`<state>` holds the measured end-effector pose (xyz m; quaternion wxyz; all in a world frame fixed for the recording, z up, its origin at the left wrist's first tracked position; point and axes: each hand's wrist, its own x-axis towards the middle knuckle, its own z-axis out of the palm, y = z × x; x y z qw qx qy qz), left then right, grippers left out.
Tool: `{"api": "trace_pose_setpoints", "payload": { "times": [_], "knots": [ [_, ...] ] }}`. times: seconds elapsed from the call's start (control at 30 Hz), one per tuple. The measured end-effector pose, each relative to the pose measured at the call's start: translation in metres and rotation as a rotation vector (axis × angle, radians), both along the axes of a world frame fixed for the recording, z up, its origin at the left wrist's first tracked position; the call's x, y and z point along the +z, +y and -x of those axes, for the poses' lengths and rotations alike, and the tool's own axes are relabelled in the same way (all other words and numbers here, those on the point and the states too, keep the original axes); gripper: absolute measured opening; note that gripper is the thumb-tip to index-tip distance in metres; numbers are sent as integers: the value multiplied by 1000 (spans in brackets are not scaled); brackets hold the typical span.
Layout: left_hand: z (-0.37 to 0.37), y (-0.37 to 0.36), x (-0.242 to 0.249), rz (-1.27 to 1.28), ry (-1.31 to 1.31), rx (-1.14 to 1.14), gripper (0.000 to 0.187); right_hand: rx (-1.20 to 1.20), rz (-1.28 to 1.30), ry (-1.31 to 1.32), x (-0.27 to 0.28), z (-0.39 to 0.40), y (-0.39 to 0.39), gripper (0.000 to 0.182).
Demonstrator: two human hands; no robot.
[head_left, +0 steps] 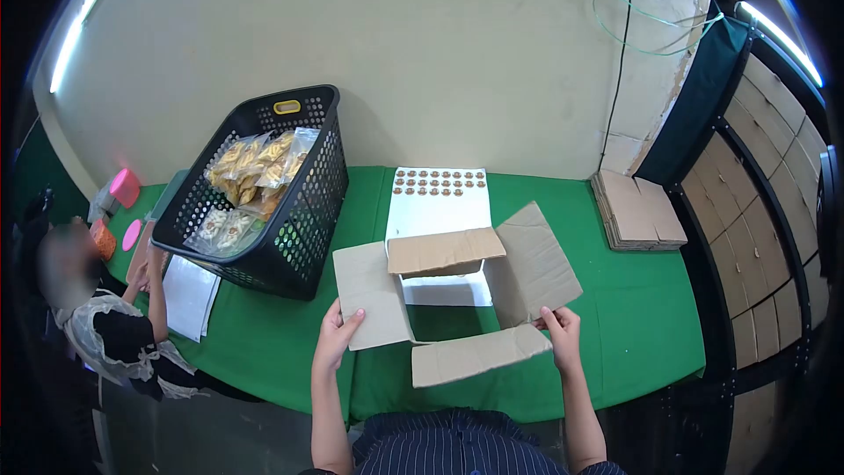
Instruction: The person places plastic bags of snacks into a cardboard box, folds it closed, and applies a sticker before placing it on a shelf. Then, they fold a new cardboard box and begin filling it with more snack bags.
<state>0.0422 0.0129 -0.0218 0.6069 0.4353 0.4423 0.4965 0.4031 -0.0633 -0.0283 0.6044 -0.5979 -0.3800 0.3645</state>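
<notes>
A brown cardboard box (538, 255) is held over the table with its flaps spread outward. Through its open middle I see green cloth and part of a white sheet, so its bottom is open too. My left hand (334, 334) grips the left flap, thumb on top. At the near right corner, my right hand (561, 334) pinches the cardboard where the right and near flaps meet. Just beyond the box lies the white sheet (426, 215) with rows of small round brown stickers (440, 182).
A black perforated basket (303, 237) of bagged snacks (264, 163) stands left. Flat folded cardboard (646, 211) is stacked on the green table (633, 325) at right. Another person (123, 334) works at far left near white papers (187, 295). Shelved boxes (760, 211) line the right.
</notes>
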Motion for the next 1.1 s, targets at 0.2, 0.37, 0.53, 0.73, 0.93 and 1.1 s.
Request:
{"api": "trace_pose_setpoints", "payload": {
  "times": [0.2, 0.37, 0.53, 0.73, 0.93, 1.1],
  "knots": [
    [-10, 3, -2, 29, 92, -140, 44, -77, 23, 163, -12, -5, -29, 19],
    [-10, 1, -8, 62, 147, -181, 50, -213, 42, 214, -29, 3, -47, 20],
    [-10, -3, -9, 122, 203, -113, 56, -547, -140, -98, 3, 8, -43, 33],
    [-10, -10, -11, 32, 230, -89, 56, -270, -248, -300, 77, 7, -42, 22],
    [-34, -20, 9, -82, 101, -32, 57, 474, -76, -730, 98, 33, 4, 27],
    [-48, -25, 4, -256, 41, -29, 53, 1122, 300, -1201, 51, 37, 57, 54]
  ]
}}
